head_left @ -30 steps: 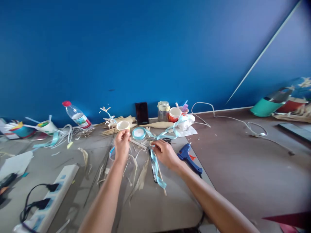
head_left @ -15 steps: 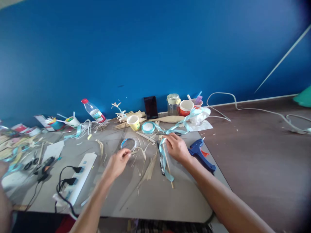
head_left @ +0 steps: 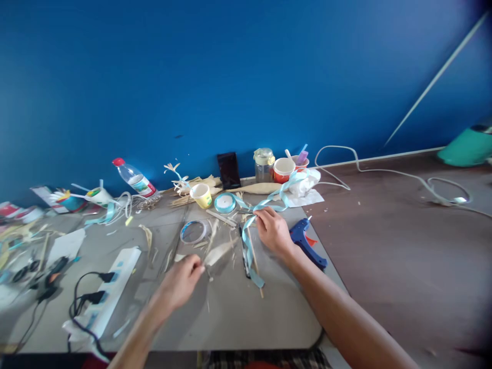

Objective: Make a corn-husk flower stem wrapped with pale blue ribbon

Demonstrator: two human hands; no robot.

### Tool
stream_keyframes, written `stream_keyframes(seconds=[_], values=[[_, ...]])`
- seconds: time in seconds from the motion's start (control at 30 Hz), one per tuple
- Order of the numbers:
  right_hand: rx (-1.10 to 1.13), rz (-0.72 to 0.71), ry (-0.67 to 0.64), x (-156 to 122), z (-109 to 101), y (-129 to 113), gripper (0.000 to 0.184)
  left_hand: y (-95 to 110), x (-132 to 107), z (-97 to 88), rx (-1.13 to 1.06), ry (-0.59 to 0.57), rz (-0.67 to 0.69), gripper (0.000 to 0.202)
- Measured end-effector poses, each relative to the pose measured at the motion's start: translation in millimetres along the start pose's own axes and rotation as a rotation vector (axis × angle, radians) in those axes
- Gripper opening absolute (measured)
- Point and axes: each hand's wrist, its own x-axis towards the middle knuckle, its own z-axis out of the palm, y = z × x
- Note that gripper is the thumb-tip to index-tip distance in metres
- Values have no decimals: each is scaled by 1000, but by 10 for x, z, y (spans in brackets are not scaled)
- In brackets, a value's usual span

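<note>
My left hand (head_left: 182, 279) is closed in a pinch low over the table, with blurred strips of dried husk (head_left: 222, 252) at its fingertips. My right hand (head_left: 274, 231) is closed too, its fingertips at the upper end of a light blue ribbon (head_left: 249, 251) that hangs down in a loose twist. Beside that ribbon lie a thin wooden stick (head_left: 261, 291) and a black pen (head_left: 245, 259). A roll of clear tape (head_left: 192, 232) sits beyond my left hand. Behind it stand a ribbon spool (head_left: 225, 203) and a yellow paper cup (head_left: 201, 197).
A blue glue gun (head_left: 307, 243) lies right of my right hand. On the left are a white power strip (head_left: 117, 287) with plugged cords and a tilted water bottle (head_left: 136, 178). A glass jar (head_left: 264, 166), a red cup (head_left: 283, 171) and a dark phone (head_left: 229, 171) line the blue wall.
The view has turned a little to the right. My left hand has come nearer from beside the tape roll, with husk strips moving at its fingertips. My right hand keeps its place at the ribbon.
</note>
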Motion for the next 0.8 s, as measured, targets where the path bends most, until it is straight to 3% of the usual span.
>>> stream_keyframes(seconds=[0.1,0.2,0.37,0.53,0.67,0.8], values=[[-100,159,22,47,-82,112,26,49,185,-128,-392,21,38,23],[-248,265,-77,77,-171,196,25,195,434,-98,-708,105,96,23],[-410,275,-285,92,-210,197,23,371,762,131,-705,95,112,32],[-438,313,-280,99,-265,218,23,389,807,186,-854,91,162,34],[-441,329,-423,89,-317,231,22,404,792,188,-1038,-47,155,37],[-508,348,-504,101,-267,135,19,407,813,300,-1078,-190,159,44]])
